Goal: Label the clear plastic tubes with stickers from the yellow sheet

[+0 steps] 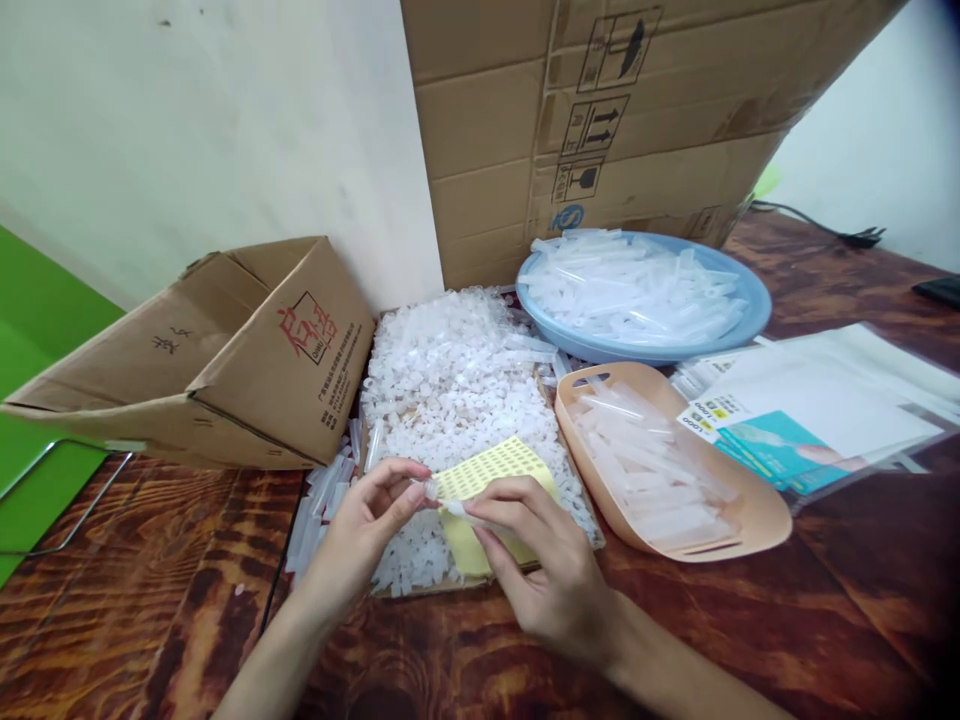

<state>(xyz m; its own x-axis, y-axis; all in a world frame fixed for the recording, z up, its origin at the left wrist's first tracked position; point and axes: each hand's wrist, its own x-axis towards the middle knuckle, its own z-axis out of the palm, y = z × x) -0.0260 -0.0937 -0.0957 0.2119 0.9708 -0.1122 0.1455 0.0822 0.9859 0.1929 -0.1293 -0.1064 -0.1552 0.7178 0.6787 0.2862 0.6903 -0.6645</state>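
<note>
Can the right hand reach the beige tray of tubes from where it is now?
Probably yes. The beige tray lies just beside the right hand, with only bare table between them. But its fingers already pinch a small clear tube together with the left hand.
</note>
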